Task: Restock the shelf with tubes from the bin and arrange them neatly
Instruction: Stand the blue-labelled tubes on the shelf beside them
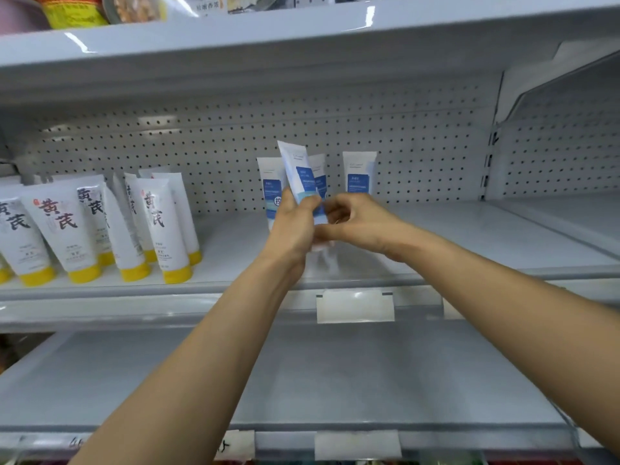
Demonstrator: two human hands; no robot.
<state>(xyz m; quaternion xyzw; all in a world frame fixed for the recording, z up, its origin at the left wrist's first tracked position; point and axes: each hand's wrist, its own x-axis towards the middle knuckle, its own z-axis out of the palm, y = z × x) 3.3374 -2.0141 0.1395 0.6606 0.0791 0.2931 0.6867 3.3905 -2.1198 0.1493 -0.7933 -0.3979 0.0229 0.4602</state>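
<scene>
A white tube with a blue label [299,176] is held tilted above the middle shelf [469,236]. My left hand [295,223] grips its lower part. My right hand [352,219] touches the tube's lower end from the right, fingers curled. Behind them stand three more blue-label tubes: one on the left [270,186], one mostly hidden in the middle [318,172], and one on the right [359,172]. The tube's cap is hidden by my hands. The bin is out of sight.
Several white tubes with yellow caps [157,226] stand in rows on the left of the same shelf. A pegboard back wall [419,146] runs behind. A lower shelf [335,374] lies below, with blank price tags [355,305] on the rails. Packaged goods [73,11] sit on the top shelf.
</scene>
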